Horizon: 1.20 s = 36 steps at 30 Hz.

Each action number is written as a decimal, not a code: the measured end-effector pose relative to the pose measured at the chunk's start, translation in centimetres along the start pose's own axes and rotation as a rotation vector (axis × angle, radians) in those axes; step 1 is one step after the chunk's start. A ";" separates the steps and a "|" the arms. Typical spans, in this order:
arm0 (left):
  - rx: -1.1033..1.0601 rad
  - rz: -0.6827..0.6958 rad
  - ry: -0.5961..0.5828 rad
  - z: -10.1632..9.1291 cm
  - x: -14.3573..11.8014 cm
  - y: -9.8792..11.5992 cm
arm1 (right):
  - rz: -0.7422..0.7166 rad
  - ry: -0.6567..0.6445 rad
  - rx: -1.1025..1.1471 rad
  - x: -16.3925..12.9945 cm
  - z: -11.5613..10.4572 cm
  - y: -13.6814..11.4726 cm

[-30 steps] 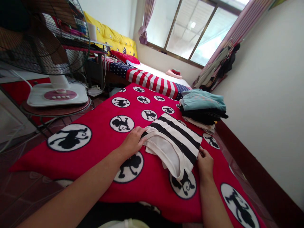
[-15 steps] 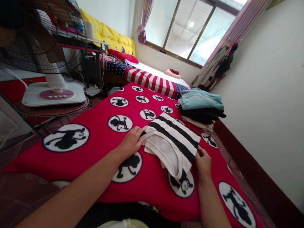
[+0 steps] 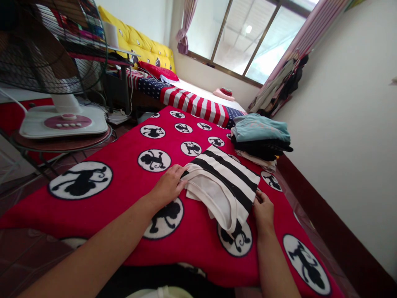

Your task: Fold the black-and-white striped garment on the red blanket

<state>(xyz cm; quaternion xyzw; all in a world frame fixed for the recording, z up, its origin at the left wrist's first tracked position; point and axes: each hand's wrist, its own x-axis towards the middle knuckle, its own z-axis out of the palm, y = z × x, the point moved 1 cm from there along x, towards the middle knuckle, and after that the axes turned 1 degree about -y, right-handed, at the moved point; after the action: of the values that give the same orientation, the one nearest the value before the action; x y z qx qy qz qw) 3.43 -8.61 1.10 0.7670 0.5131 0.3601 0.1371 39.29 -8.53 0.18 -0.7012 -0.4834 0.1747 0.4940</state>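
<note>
A folded black-and-white striped garment (image 3: 223,182) lies on a red blanket (image 3: 124,174) printed with black monkey figures in white circles. My left hand (image 3: 169,185) grips the garment's left edge, fingers curled on the fabric. My right hand (image 3: 263,209) holds its right edge, fingers tucked at the fold. A white flap of the garment hangs toward me between both hands.
A stack of folded clothes (image 3: 261,138), teal on top, sits at the blanket's far right by the white wall. A standing fan (image 3: 58,74) on a round stand is at the left. A bed with a stars-and-stripes cover (image 3: 189,101) lies beyond, under a window.
Both hands stay on the striped garment's edges. The view has shifted slightly, and the garment and hands have barely moved.
</note>
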 end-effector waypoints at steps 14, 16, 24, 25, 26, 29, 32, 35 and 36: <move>0.027 -0.015 -0.041 -0.1 0.0 0.2 | -0.005 -0.006 0.016 0.1 0.0 0.5; 0.025 -0.015 -0.041 -0.1 0.0 0.2 | -0.001 -0.001 0.011 0.1 0.0 0.5; 0.020 -0.010 -0.032 -0.1 -0.1 0.2 | 0.001 -0.007 0.002 -0.1 0.0 0.4; 0.018 -0.010 -0.035 -0.1 -0.1 0.2 | 0.002 -0.007 -0.001 0.0 0.0 0.4; 0.016 -0.010 -0.036 -0.1 -0.1 0.2 | 0.001 -0.006 -0.005 0.0 0.0 0.4; 0.012 -0.012 -0.041 -0.1 -0.1 0.2 | -0.003 -0.002 -0.015 0.0 -0.1 0.5; 0.016 -0.018 -0.048 -0.2 -0.1 0.3 | 0.001 -0.005 -0.009 0.0 -0.1 0.5; 0.021 -0.023 -0.054 -0.2 -0.1 0.4 | -0.003 -0.020 0.002 0.0 0.0 0.5; 0.022 -0.024 -0.055 -0.2 -0.1 0.4 | -0.002 -0.022 0.003 0.0 -0.1 0.5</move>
<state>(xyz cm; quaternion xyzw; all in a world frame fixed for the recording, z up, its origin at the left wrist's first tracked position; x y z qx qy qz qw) 3.53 -8.85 1.42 0.7718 0.5223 0.3314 0.1469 39.62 -8.54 -0.26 -0.6982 -0.4892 0.1828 0.4898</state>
